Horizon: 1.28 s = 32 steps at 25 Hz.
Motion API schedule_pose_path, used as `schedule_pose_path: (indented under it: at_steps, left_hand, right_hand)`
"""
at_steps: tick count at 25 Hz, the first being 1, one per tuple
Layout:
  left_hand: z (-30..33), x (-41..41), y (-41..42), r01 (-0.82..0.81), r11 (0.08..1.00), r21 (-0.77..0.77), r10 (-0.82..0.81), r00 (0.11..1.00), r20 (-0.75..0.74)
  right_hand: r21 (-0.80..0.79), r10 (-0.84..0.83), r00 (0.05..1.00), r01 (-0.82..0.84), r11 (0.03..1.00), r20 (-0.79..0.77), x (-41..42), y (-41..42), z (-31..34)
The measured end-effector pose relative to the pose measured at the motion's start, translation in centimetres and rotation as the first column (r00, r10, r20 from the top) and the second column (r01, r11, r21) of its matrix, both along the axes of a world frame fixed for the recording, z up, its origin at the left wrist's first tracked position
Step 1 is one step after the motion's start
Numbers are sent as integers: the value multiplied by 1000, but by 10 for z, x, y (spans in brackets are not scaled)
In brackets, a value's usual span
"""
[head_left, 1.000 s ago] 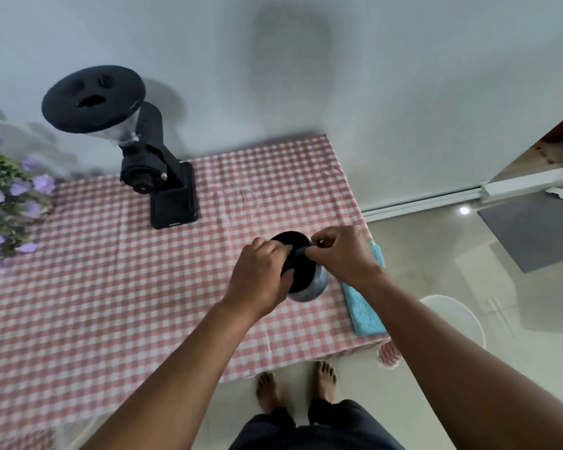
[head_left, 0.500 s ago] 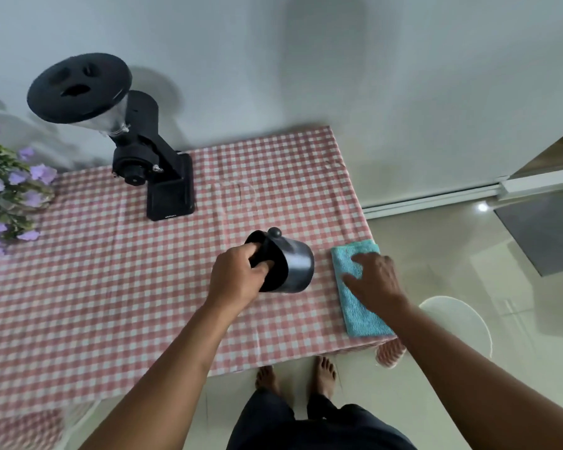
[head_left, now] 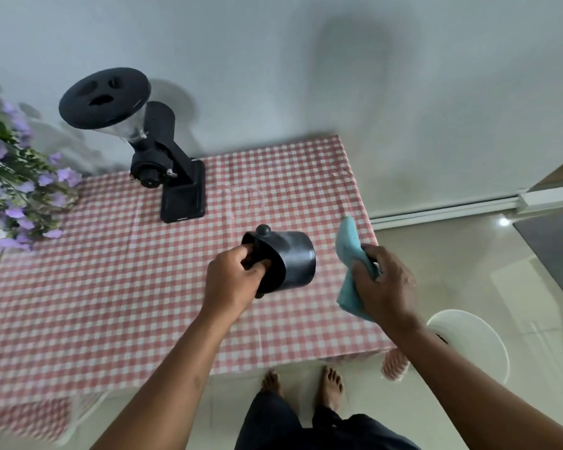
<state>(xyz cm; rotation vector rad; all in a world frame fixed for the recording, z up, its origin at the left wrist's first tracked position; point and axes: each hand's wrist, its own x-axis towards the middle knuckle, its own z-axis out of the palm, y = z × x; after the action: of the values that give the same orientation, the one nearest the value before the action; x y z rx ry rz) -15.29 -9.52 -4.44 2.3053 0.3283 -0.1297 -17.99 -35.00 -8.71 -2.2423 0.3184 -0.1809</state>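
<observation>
A black cup-shaped container (head_left: 293, 259) with a small round knob on its rim is tilted on its side above the checked table. My left hand (head_left: 233, 280) grips it at the open rim, thumb outside and fingers curled inside. To its right, my right hand (head_left: 382, 284) holds a light blue cloth (head_left: 348, 251) lifted off the table, with the cloth sticking up past my fingers and hanging down below them.
A black coffee grinder (head_left: 179, 177) with a clear hopper and black lid stands at the back of the pink checked tablecloth (head_left: 111, 287). Purple flowers (head_left: 17, 186) fill the left edge. A white stool (head_left: 475, 339) stands on the floor at the right, and my bare feet show below the table edge.
My right hand let go of the container, reached to the blue cloth lying on the table and picked it up. My left hand kept holding the container.
</observation>
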Motion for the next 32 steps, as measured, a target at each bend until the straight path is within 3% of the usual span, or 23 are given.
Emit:
schedule_pose_path:
  at_steps: [3, 5, 7, 10, 13, 15, 18, 20, 22, 24, 26, 28, 30, 32]
  left_hand:
    - [11, -3, -7, 5, 995, -97, -1, 999, 38]
    - [18, -6, -13, 19, 985, -172, -7, 998, 69]
    - [21, -9, -16, 54, 978, -200, -36, 995, 91]
    - [24, -15, -17, 104, 985, -138, -85, 987, 134]
    - [26, -20, -18, 107, 984, -141, -84, 983, 163]
    - [28, -18, -19, 85, 982, -170, -57, 985, 166]
    - [34, -10, -21, 46, 973, -227, -8, 986, 168]
    - [38, -6, -22, 44, 964, -262, 2, 985, 174]
    - [39, -5, -20, 61, 957, -284, -11, 985, 174]
    - [40, -6, -20, 88, 950, -300, -38, 985, 167]
    - [41, -9, -21, 142, 956, -256, -94, 977, 191]
    - [44, -13, -26, 173, 958, -230, -123, 969, 216]
    - [46, -11, -29, 150, 956, -250, -96, 972, 216]
    - [45, -7, -28, 110, 953, -281, -51, 977, 208]
  right_hand:
    - [-66, 234, 941, -224, 972, 245, -21, 40, 43]
    - [-187, 403, 873, -362, 913, 276, -24, 63, 43]
    - [-197, 460, 840, -418, 887, 287, -9, 71, 40]
    - [-46, 468, 848, -472, 880, 249, 24, 60, 53]
    - [156, 468, 884, -464, 872, 14, 56, 44, 71]
    - [99, 467, 883, -469, 878, 39, 52, 47, 73]
    - [-233, 507, 819, -456, 859, 269, 11, 59, 59]
    - [-316, 544, 755, -450, 835, 364, -12, 60, 47]
    - [-272, 534, 755, -460, 845, 381, -14, 57, 44]
    - [-127, 454, 836, -437, 891, 309, 8, 52, 51]
    - [31, 360, 922, -368, 929, 146, 46, 38, 71]
    - [148, 388, 920, -378, 914, -46, 75, 23, 87]
    - [59, 437, 897, -434, 899, -60, 76, 23, 95]
    - [-122, 462, 883, -451, 884, 78, 51, 35, 86]
